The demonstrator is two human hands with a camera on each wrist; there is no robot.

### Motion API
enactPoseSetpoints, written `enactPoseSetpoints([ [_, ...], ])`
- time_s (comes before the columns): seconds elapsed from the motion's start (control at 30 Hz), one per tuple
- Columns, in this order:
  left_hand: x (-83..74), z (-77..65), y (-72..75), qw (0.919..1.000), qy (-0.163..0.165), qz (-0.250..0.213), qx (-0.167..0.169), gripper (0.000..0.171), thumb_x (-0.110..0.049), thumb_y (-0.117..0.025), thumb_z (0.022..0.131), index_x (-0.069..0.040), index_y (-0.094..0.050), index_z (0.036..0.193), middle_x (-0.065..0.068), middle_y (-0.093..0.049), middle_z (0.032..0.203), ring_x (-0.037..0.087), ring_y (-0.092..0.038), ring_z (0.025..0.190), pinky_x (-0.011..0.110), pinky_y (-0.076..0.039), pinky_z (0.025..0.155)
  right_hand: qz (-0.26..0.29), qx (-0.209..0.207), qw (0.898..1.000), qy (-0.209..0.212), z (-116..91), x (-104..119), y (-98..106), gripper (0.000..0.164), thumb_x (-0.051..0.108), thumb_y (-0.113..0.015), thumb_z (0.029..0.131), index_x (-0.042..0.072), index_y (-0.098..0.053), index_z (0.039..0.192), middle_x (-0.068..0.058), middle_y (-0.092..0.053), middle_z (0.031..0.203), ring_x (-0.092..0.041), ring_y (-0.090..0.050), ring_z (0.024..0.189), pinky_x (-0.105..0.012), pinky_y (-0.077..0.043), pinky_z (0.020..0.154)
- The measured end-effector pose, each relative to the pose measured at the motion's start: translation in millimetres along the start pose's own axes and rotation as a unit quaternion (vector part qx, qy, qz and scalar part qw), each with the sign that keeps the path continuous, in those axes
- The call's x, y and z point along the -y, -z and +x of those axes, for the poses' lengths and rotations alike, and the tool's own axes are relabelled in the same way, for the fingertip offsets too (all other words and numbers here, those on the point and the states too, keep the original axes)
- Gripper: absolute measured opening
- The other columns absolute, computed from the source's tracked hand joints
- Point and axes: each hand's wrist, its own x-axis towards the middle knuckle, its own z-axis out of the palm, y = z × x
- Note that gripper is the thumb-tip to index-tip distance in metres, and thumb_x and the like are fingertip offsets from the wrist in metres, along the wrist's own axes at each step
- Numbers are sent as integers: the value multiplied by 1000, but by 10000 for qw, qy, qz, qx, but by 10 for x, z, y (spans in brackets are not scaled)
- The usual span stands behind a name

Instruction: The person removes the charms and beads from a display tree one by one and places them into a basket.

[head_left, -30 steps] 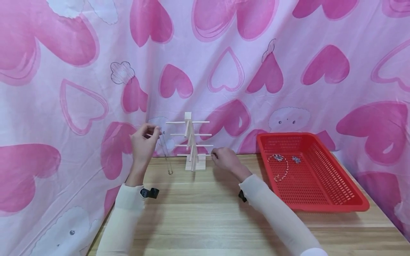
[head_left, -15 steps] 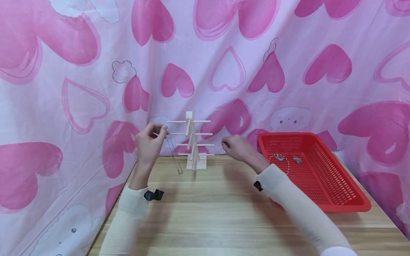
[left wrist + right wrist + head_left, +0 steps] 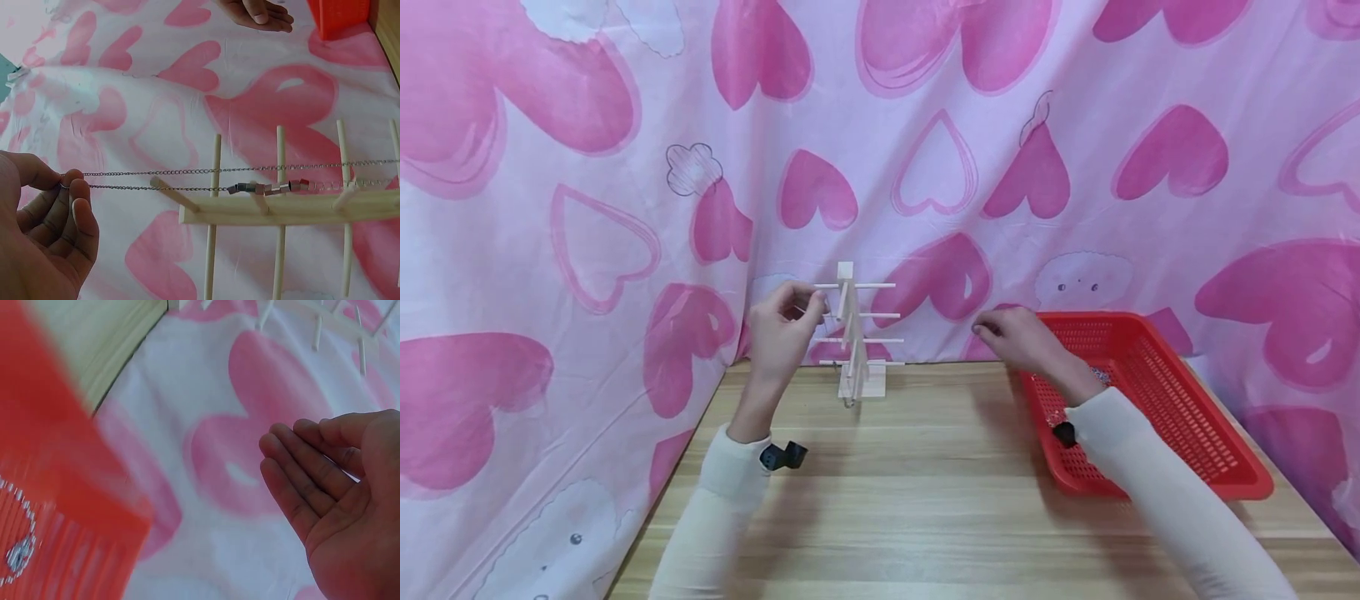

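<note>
My left hand (image 3: 782, 333) is raised at the left side of the wooden peg rack (image 3: 860, 360). In the left wrist view its thumb and fingertips pinch one end of a thin silver chain necklace (image 3: 265, 188), which has small metal cube beads along one strand. Its two strands hang down across the rack's pegs in that view, and the lower end dangles near the rack's foot in the head view. My right hand (image 3: 1022, 337) hovers by the near-left rim of the red basket (image 3: 1187, 400). Its fingers (image 3: 300, 475) are relaxed and hold nothing.
Inside the basket lie a beaded chain (image 3: 31, 515) and a small silvery clump (image 3: 17, 553), partly hidden by the right arm in the head view. A pink heart-print cloth (image 3: 925, 167) hangs behind the wooden table (image 3: 880, 500).
My left hand has moved right, bringing the hanging necklace from beside the rack to in front of it. My right hand has drawn away from the rack's lower pegs to the basket.
</note>
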Motion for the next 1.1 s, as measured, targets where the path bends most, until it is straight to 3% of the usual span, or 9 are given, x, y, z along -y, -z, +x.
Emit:
enactPoseSetpoints([
  [0.13,-43,28,-114,9999,-57,-47,116,7,-2,-72,98,4,-75,96,19,-74,79,3,-64,66,15,-51,60,200,75,9991,-366,-131,-196,174,28,23,-64,108,10,-75,131,-10,-76,111,-26,-62,91,-43,-60,84],
  [0.37,-119,83,-315,9992,-11,-194,338,8,-5,-72,99,2,-75,97,17,-75,80,6,-62,65,16,-51,60,114,186,9977,-648,-378,-499,415,41,26,-61,109,8,-65,146,-19,-72,132,-34,-67,112,-63,-59,101],
  [0.57,-165,124,-467,9986,-18,-232,473,7,-6,-73,98,1,-75,96,16,-75,79,10,-62,66,18,-53,63,-94,325,9963,-787,-580,-758,508,52,32,-61,109,12,-54,157,-19,-67,139,-37,-65,115,-66,-58,100],
  [0.77,-193,173,-634,9979,-164,-247,577,8,-3,-71,98,3,-75,96,16,-76,79,19,-64,66,18,-52,61,-320,414,9950,-847,-796,-1038,599,62,44,-55,111,10,-47,162,-26,-56,154,-50,-54,137,-76,-48,107],
  [0.93,-228,224,-775,9967,-233,-387,673,7,-1,-71,98,3,-75,96,16,-76,80,18,-63,65,18,-51,59,-306,418,9939,-972,-1003,-1263,675,67,46,-54,111,8,-41,164,-31,-56,150,-54,-57,128,-80,-48,102],
  [1.1,-245,250,-909,9960,-249,-399,755,7,-3,-71,98,2,-76,96,15,-74,79,17,-64,65,19,-52,60,-373,513,9918,-1106,-1202,-1489,764,74,48,-55,110,3,-35,165,-37,-48,155,-62,-49,134,-83,-44,102],
])
